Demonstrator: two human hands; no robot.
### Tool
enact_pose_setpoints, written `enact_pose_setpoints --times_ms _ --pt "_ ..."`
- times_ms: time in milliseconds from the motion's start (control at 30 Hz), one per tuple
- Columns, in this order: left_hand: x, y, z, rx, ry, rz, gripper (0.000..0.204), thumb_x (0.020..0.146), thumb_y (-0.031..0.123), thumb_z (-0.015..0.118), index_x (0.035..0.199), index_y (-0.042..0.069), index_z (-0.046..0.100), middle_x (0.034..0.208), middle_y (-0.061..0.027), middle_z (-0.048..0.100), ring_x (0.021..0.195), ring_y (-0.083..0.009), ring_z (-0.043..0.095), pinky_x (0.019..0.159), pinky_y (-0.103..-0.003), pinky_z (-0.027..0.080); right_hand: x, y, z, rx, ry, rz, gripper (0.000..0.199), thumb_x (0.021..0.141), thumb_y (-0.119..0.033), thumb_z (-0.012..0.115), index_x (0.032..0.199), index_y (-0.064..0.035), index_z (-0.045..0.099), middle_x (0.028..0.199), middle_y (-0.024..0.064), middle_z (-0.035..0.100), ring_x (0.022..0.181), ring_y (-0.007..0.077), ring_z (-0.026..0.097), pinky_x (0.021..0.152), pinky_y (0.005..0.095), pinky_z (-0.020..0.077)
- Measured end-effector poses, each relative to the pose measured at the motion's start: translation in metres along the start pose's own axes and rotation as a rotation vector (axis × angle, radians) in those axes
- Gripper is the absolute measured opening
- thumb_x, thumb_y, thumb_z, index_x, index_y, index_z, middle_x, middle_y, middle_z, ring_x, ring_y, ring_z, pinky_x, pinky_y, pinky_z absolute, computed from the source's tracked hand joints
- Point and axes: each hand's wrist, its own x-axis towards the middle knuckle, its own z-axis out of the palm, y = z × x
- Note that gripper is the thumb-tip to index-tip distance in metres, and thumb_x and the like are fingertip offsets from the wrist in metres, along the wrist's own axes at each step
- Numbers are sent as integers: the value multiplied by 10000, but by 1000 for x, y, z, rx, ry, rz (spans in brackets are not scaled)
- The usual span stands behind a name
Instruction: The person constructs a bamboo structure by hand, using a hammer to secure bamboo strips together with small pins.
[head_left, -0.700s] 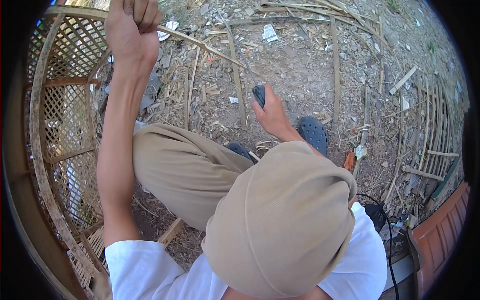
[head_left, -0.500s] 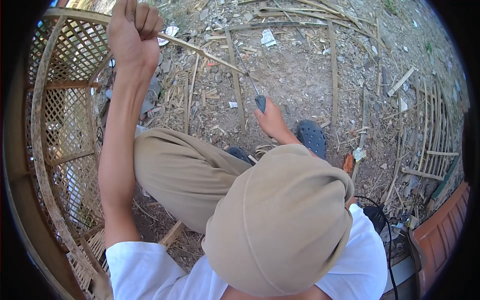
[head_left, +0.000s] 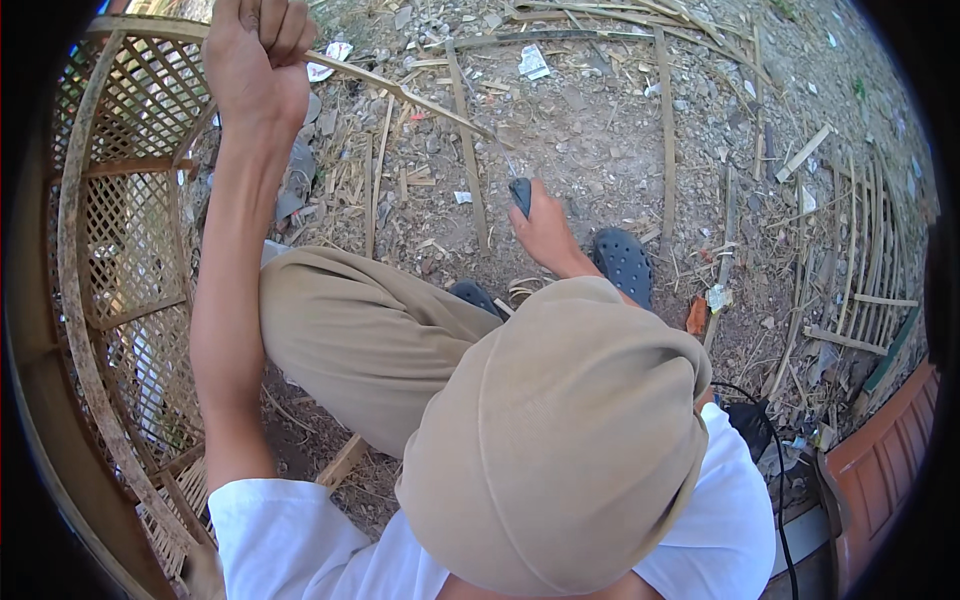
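Note:
High at the upper left, my left hand point(head_left: 258, 65) is closed round one end of a bamboo strip point(head_left: 385, 84). The strip slants down to the right, and its free end lies near the knife. My right hand point(head_left: 548, 230), low in front of my knees, grips a knife by its dark handle point(head_left: 520, 196). Only a faint, narrow trace of its blade shows near the strip's tip; whether the two touch I cannot tell. The fingertips of my left hand are partly cut off by the picture's upper edge.
A curved wooden lattice frame point(head_left: 75, 190) stands along my left. Slats point(head_left: 668, 135) and wood scraps lie over stony ground. To the right are a slatted rack point(head_left: 868, 265), a brown plastic piece point(head_left: 885, 475) and a black cable point(head_left: 781, 500). Dark clogs point(head_left: 622, 266) are on my feet.
My left hand has shifted slightly left, drawing the strip up and left with it. My right hand has barely moved. The knife's blade, plain before, now hardly shows.

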Motion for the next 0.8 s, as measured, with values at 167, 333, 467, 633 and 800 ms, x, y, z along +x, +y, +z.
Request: enact_pose_setpoints --times_ms 167,333,467,633,800 --pt "7 -2 6 3 28 15 536 1162 295 443 669 165 280 604 39 151 559 -111 139 539 -319 160 -2 19 1 72 8 -2 372 961 -146 679 1183 93 500 870 366 682 869 560 700 736 574 534" --pt "15 -3 -10 4 63 27 526 1164 284 422 671 162 285 597 33 151 558 -112 139 539 -325 161 -2 28 7 3 -7 31 380 956 -141 684 1185 95 495 865 363 679 864 566 695 735 581 529" --pt "21 -1 -19 5 33 44 522 1168 280 404 674 159 288 594 31 152 557 -113 136 540 -326 163 -5 -4 -10 83 -17 13 363 953 -136 685 1152 106 503 868 374 677 864 579 691 732 593 532" --pt "23 -6 -9 -9 36 39 510 1166 290 408 686 157 295 597 33 149 554 -113 134 538 -324 163 -1 42 6 -39 25 4 358 958 -132 684 1149 107 499 851 367 674 843 583 684 717 589 527" --pt "23 -2 -15 28 35 52 518 1162 291 412 677 163 282 603 37 152 552 -113 134 539 -322 160 -8 -7 -15 -11 -26 5 374 957 -119 693 1171 122 503 883 380 673 876 574 688 749 592 525"
